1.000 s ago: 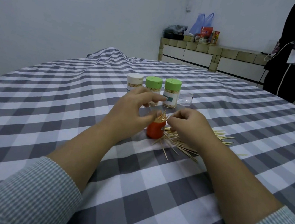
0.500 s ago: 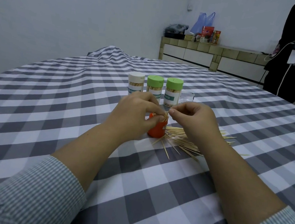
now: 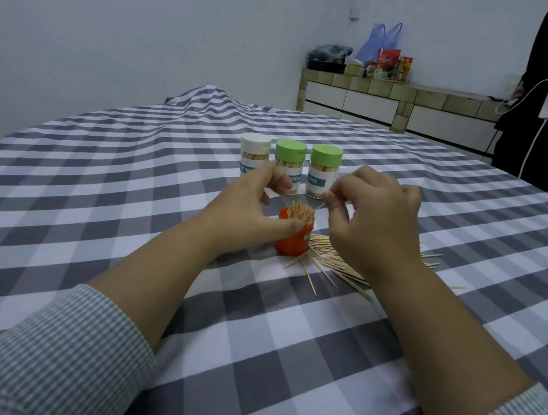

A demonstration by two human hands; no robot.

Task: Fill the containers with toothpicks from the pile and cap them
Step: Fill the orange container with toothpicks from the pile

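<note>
Checked tablecloth (image 3: 130, 189), orange container (image 3: 292, 240) crammed with toothpicks (image 3: 301, 212), three capped jars (image 3: 289, 166) behind

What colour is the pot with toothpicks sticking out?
Orange pot, seen in the head view.

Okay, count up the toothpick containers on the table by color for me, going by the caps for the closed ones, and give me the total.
White cap: 1, the white-capped container, left of the back row.
Green cap: 2, the left green-capped container and the right green-capped container.
Orange, uncapped: 1, the orange container, gripped by the left hand.
Total: 4
</note>
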